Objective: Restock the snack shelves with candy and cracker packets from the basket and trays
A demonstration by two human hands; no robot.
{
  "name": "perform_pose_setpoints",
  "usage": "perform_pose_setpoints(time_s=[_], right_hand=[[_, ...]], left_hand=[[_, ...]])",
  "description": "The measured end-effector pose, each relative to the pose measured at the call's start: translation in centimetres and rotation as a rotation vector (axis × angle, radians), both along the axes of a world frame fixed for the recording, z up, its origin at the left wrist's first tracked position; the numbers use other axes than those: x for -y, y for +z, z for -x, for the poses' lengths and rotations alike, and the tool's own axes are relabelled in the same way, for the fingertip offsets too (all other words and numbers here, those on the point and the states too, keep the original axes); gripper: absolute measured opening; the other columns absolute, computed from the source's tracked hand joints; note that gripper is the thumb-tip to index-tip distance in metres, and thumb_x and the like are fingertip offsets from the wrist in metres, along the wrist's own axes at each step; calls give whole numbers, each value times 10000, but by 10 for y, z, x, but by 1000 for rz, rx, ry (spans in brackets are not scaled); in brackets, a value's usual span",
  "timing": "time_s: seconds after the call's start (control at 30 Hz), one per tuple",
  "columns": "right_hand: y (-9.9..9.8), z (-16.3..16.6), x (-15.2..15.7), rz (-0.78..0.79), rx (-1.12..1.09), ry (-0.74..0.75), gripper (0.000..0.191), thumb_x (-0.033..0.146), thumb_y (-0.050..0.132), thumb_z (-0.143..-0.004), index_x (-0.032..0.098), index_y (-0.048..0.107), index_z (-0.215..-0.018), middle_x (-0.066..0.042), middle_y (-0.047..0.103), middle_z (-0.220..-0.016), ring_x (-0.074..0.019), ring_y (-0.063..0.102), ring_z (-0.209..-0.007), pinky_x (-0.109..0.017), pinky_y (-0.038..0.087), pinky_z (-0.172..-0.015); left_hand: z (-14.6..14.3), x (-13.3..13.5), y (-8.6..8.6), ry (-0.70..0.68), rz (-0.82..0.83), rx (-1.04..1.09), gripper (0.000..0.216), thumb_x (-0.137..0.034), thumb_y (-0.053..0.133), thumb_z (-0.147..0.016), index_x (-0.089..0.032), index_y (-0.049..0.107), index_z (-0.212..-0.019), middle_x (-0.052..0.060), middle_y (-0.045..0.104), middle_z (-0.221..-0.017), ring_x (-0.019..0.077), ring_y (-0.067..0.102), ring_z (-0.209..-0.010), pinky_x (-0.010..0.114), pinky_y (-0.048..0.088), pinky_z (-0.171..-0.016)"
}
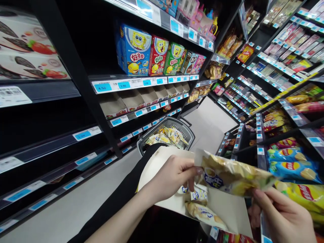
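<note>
Between my two hands is a shiny gold-and-white snack bag point(235, 173) with a dark blue logo. My left hand point(174, 173) pinches its left end, and my right hand point(280, 206) grips its lower right edge. Beneath them, an opened white cardboard box point(225, 206) rests over my lap. Several smaller packets of similar colouring lie in it, among them a snack packet point(206, 214) near its front edge. Past my knee, a grey shopping basket point(188, 130) on the floor holds more of these packets point(172, 136).
Dark shelving with price labels point(124, 85) runs along the left, bearing blue, red and green snack boxes point(138, 50) and open cardboard trays point(134, 99). Close on the right, another shelf carries blue chip bags point(293, 168) and yellow chip bags point(301, 194). Pale floor point(215, 118) stretches between.
</note>
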State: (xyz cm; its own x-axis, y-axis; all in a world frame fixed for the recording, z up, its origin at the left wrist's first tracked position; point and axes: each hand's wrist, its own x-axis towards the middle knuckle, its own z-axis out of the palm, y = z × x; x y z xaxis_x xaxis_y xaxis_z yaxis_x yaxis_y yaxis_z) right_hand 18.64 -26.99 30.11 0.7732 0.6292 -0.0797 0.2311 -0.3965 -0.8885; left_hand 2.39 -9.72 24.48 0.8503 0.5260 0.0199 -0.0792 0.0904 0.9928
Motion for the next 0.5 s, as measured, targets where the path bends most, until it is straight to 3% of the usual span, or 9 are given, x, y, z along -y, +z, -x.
perform_pose_setpoints(time_s=[0.13, 0.3, 0.4, 0.5], right_hand=[[-1, -4, -4, 105, -3, 56, 470, 560, 688, -686, 173, 531, -469, 26, 408, -373, -72, 350, -348, -190, 240, -341], [0, -4, -8, 127, -148, 89, 457, 574, 671, -696, 172, 522, -536, 65, 309, -353, -49, 211, -354, -201, 112, -392], [-1, -6, -8, 125, -86, 75, 496, 562, 679, -702, 177, 467, -471, 57, 327, -357, -49, 254, -343, -185, 170, -352], [-4, -14, -3, 83, 127, 109, 429, 516, 686, -717, 182, 590, -465, -17, 554, -421, -118, 516, -404, -185, 407, -387]], left_hand=[[2, -1, 1, 44, 0, -93, 424, -422, 532, -839, -173, 463, -502, -66, 425, -335, 66, 364, -353, 188, 281, -421], [-1, -4, -3, -55, 168, -2, 452, -523, 543, -802, -178, 441, -529, -88, 369, -318, 50, 275, -326, 189, 254, -420], [-2, -5, -4, -6, 183, -10, 463, -540, 563, -789, -173, 442, -533, -76, 409, -315, 50, 313, -324, 183, 271, -426], [1, -9, -4, 23, 169, 14, 471, -565, 520, -814, -147, 567, -602, -4, 574, -435, 98, 499, -422, 192, 365, -459]])
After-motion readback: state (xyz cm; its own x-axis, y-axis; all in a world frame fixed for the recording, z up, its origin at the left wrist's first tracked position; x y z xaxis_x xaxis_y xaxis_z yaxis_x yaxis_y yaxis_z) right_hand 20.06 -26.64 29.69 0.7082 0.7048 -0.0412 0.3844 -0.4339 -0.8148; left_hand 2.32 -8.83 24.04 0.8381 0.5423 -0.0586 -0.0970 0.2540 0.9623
